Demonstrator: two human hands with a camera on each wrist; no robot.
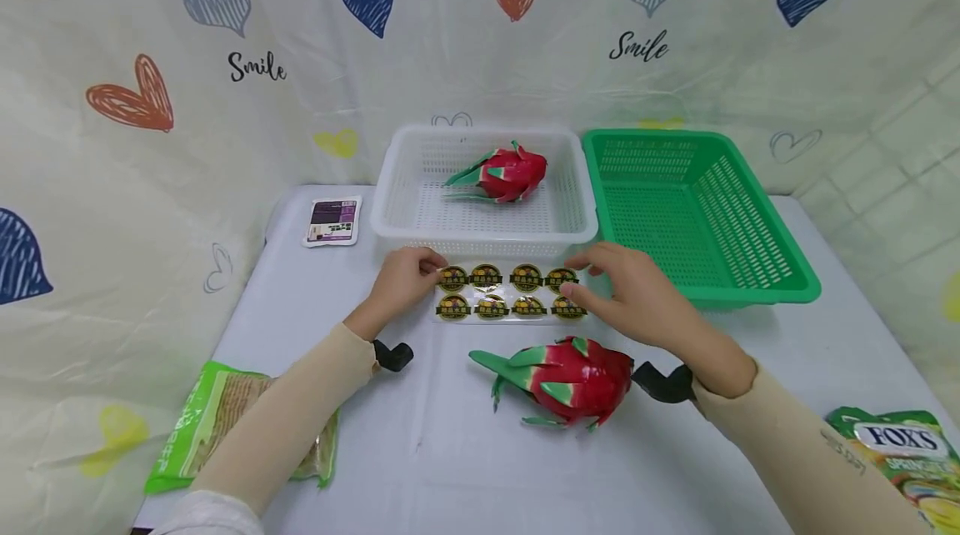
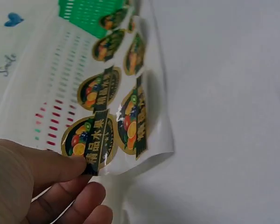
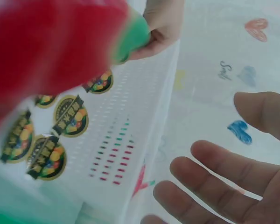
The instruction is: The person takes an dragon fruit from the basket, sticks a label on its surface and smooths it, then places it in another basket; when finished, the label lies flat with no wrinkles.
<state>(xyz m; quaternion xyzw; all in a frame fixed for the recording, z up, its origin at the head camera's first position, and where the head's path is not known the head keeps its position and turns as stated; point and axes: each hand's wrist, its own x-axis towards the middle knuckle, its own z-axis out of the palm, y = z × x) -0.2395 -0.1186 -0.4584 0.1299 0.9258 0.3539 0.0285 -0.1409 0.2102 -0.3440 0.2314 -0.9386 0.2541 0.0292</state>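
A clear sheet of stickers point(image 1: 501, 292), with black and gold fruit labels in two rows, lies in front of the white basket. My left hand point(image 1: 405, 283) pinches its left end; in the left wrist view the thumb point(image 2: 67, 168) presses on a corner label and the sheet curves. Over the right end is my right hand point(image 1: 633, 293), fingers spread and apart from one another. The right wrist view shows those fingers point(image 3: 214, 172) relaxed with nothing between them. Nearer me lies a red dragon fruit point(image 1: 581, 377) with green scales, pointing left.
A white basket point(image 1: 480, 228) at the back holds another dragon fruit point(image 1: 517, 174). Beside it stands a green basket point(image 1: 750, 295). A small purple and white packet point(image 1: 333, 221) lies at the back left. Green-edged packaging point(image 1: 198, 427) is under my left forearm; a FOX'S bag point(image 1: 900, 443) sits at the right edge.
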